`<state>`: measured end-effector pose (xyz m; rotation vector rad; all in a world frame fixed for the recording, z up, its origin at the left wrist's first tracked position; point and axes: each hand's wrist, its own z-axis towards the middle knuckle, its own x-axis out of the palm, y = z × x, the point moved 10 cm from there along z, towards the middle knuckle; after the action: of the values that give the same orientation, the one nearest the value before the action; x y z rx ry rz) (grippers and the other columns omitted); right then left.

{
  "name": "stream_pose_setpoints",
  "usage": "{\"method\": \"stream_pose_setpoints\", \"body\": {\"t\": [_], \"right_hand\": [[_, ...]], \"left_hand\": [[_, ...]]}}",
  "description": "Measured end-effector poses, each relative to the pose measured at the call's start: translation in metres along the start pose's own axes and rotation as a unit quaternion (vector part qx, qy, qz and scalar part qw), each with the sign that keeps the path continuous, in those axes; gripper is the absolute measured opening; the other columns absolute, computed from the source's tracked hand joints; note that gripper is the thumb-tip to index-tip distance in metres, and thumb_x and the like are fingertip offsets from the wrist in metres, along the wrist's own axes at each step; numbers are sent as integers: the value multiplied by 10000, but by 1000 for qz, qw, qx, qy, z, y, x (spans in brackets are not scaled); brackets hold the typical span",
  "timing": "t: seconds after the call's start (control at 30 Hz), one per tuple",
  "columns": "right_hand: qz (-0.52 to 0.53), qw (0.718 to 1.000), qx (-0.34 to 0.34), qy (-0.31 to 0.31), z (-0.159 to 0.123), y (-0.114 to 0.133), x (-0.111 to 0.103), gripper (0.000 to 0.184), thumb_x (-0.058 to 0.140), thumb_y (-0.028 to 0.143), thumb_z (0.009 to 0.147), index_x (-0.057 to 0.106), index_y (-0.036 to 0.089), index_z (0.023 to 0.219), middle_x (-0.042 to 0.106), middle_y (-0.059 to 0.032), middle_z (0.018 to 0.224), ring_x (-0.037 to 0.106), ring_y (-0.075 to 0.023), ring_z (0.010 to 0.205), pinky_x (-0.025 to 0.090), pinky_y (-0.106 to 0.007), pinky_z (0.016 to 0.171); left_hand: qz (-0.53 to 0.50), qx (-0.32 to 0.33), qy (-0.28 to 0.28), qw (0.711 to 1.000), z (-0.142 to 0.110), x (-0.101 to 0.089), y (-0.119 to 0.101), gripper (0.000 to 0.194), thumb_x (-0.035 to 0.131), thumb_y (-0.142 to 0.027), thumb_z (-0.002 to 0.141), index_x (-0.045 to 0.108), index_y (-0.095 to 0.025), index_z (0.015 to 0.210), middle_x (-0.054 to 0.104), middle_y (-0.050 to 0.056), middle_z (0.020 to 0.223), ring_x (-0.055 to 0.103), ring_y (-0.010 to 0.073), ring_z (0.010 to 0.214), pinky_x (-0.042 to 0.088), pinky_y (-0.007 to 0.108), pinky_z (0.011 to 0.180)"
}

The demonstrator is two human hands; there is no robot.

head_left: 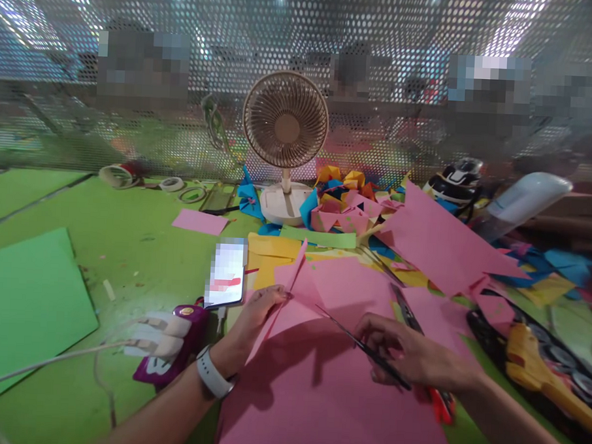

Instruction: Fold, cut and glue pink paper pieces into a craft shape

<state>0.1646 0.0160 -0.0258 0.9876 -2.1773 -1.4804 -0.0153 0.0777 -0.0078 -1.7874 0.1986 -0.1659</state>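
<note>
My left hand (pixel 267 306), with a white watch band on the wrist, pinches a pink paper sheet (pixel 297 310) along its raised, folded left edge. In my right hand (pixel 393 350) lies a slim dark pointed tool (pixel 347 332); its exact kind is unclear. The tool's tip points left, at the near edge of the held sheet; I cannot tell if they touch. A larger pink sheet (pixel 327 413) spreads beneath both hands. Next to my right hand, partly hidden by it, are scissors with red handles (pixel 442 405).
A phone (pixel 225 278) and a purple power strip (pixel 173 347) with plugged cables lie left. A fan (pixel 286 127) stands behind, beside a pile of coloured folded paper (pixel 346 204). At right are a pink sheet (pixel 442 241) and a black tray (pixel 496 348) holding a yellow tool (pixel 535 363).
</note>
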Motion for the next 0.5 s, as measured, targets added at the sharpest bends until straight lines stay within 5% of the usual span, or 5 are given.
{"method": "stream_pose_setpoints", "body": {"t": [0.17, 0.5], "right_hand": [[16, 1000, 7, -3, 0, 1, 0, 372, 716, 350, 679, 481, 176, 909, 488, 40, 709, 440, -72, 620, 365, -174, 519], [64, 998, 23, 18, 1, -6, 1, 340, 683, 368, 720, 464, 174, 893, 503, 53, 652, 478, -52, 528, 360, -141, 419]], "left_hand": [[-8, -9, -12, 1000, -2, -1, 2, 177, 495, -322, 693, 494, -186, 580, 531, 1, 600, 510, 167, 653, 417, 258, 637], [19, -21, -9, 1000, -5, -1, -4, 154, 501, -307, 704, 555, -191, 617, 621, 40, 708, 559, 224, 870, 442, 285, 773]]}}
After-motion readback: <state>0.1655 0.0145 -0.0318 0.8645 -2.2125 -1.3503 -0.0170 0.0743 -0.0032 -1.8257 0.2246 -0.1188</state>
